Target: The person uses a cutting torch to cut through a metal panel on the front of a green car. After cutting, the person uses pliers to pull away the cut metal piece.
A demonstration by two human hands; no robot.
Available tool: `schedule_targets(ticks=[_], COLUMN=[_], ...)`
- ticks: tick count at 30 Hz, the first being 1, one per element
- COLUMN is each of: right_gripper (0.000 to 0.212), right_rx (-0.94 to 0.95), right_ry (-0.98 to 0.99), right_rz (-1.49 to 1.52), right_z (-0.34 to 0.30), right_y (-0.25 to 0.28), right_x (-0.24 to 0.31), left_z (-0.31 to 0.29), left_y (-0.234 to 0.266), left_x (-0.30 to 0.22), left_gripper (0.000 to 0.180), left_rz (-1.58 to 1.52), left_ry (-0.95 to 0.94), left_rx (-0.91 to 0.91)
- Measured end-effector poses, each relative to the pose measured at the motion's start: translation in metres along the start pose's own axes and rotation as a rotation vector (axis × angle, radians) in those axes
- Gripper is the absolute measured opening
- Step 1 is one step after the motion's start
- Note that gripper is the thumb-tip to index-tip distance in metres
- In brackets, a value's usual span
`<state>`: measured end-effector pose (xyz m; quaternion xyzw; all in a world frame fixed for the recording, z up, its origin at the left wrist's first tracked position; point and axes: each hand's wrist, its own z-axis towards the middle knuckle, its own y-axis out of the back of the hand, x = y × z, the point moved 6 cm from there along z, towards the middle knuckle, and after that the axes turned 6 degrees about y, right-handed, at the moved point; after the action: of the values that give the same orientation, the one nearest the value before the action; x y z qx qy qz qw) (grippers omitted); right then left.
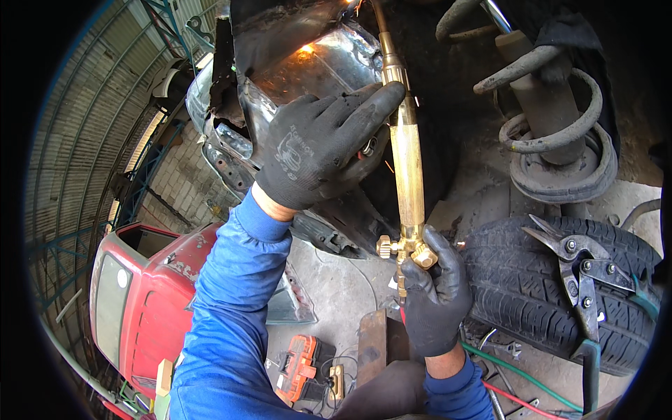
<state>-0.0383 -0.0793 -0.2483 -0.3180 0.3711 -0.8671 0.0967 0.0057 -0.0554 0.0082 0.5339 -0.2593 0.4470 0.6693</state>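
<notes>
Head view: 2 black-gloved hands on 1 brass torch (pixel 407 161); left hand (pixel 318 150) fingers wrap its upper tube, right hand (pixel 435 294) fingers clench valve end. 1 tyre (pixel 553 294), 1 snips (pixel 577 273) on it.

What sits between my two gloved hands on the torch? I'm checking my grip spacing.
In the head view, only the bare brass torch handle runs between the left hand and the right hand at the valves.

Brass-gold torch (pixel 406 164), black gloves, blue sleeves, red car panel (pixel 150 294)
</notes>
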Motion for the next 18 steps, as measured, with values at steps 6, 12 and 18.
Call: schedule_targets(ticks=[6,12,18], right_gripper=[0.053,0.052,0.052], right_rx=[-0.01,0.005,0.041], right_ry=[-0.088,0.02,-0.024], right_rz=[0.033,-0.049,-0.014], right_z=[-0.0035,0.0016,0.0006], right_y=[0.0003,0.0012,0.0007], right_x=[-0.0025,0.003,0.0044], left_z=[-0.0014,-0.0009,-0.0001], left_y=[-0.0019,-0.0021,-0.0012], left_x=[0.0014,0.0009,0.0004], left_gripper=[0.071,0.07,0.069], left_rz=[0.002,0.005,-0.003], left_ry=[-0.003,-0.002,0.0], left_rx=[-0.008,-0.011,-0.015])
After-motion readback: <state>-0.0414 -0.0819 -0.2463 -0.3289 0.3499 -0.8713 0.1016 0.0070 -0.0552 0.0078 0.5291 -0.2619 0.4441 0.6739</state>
